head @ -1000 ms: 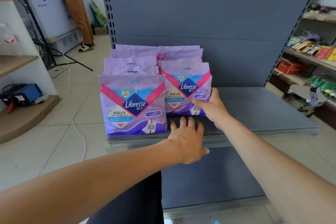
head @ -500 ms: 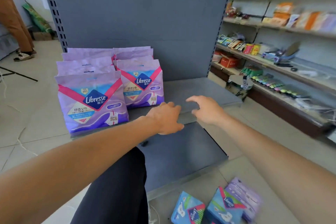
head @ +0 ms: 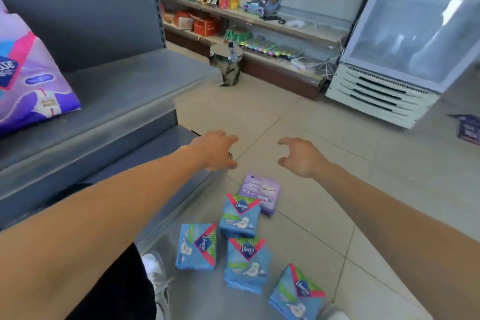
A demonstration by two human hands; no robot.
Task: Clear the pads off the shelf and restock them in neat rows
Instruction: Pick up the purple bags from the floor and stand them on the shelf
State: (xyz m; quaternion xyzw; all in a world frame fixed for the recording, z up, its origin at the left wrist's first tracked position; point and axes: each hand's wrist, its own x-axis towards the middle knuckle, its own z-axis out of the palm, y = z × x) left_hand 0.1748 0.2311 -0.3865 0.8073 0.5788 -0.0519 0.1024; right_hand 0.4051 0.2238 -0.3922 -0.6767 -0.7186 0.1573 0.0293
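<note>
Several blue Libresse pad packs (head: pixel 246 262) lie scattered on the tiled floor, with one purple pack (head: pixel 260 193) at their far end. A large purple Libresse pack (head: pixel 31 78) stands on the grey shelf (head: pixel 124 101) at the far left. My left hand (head: pixel 217 149) hovers empty over the floor beside the shelf's corner, fingers loosely bent. My right hand (head: pixel 300 156) hangs empty to its right, above the purple pack, fingers spread and curved. Neither hand touches a pack.
A lower grey shelf board (head: pixel 145 161) juts out under my left arm. A glass-door fridge (head: pixel 405 34) stands at the right. Stocked wall shelves (head: pixel 259 21) run along the back. A small stool (head: pixel 228 65) sits on the floor there. My shoes (head: pixel 155 275) are near the packs.
My view has swung right and down, from the shelf to the floor. Both hands left the shelf front and now hang over the scattered packs.
</note>
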